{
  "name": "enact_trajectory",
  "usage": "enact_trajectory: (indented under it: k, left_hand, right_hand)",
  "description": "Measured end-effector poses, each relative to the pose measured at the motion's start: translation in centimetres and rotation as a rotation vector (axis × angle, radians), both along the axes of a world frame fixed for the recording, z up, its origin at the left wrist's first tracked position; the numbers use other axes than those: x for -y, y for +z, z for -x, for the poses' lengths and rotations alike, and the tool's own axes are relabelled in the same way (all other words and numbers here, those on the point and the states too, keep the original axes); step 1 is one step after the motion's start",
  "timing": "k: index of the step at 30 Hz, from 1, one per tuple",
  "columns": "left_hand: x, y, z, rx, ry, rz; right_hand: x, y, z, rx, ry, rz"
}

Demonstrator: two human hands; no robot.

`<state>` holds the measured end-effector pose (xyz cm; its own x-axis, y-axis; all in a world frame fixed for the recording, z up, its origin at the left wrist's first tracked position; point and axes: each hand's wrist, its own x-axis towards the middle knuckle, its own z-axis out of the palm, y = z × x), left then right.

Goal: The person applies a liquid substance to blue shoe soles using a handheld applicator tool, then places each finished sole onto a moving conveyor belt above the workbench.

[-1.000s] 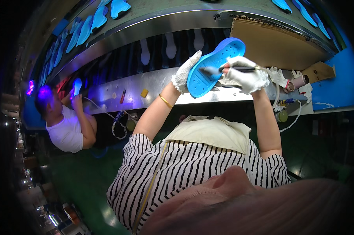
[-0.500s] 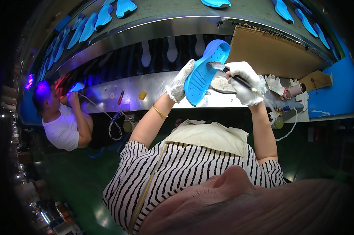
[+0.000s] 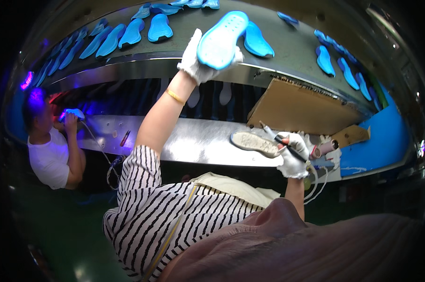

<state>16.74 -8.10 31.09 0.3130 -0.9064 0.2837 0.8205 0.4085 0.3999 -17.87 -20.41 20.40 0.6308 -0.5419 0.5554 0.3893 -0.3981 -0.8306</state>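
Observation:
My left hand (image 3: 193, 66), in a white knit glove, reaches out over the dark belt and grips a blue shoe sole (image 3: 224, 37) from below. The sole's broad face is turned up and looks shiny. Close to the right side of the bench, my gloved right hand (image 3: 293, 157) is closed round a brush (image 3: 295, 153) with a dark handle, its tip pointing up and left. Beside that tip, a pale sole with a speckled grey face (image 3: 255, 143) lies on the metal bench (image 3: 193, 141).
Several blue soles (image 3: 161, 28) lie along the belt (image 3: 297, 51); one sits just right of the held sole. A cardboard sheet (image 3: 302, 105) leans behind the bench. Spools (image 3: 325, 148) and a white cord are at the right. Another person (image 3: 52, 150) works at the left.
My left hand has carried the blue sole away from the brush, forward over the belt. The right hand, with the brush, has drawn back and down toward the bench. The view has shifted.

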Motion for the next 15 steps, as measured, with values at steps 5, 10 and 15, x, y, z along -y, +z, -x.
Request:
enact_trajectory:
  k: [5, 10, 15]
  left_hand:
    - [3.1, -0.2, -3.4, -0.204, 0.261, -0.095]
    - [1.5, -2.8, -2.9, 0.527, 0.428, -0.191]
    - [-1.7, -0.8, -9.7, 1.379, 1.398, -0.393]
  right_hand:
    - [-0.5, -1.0, -0.9, -0.084, -0.018, 0.043]
    - [-0.5, -1.1, -1.2, -0.094, -0.01, 0.013]
    - [-1.0, -0.8, -2.4, -0.067, -0.02, -0.076]
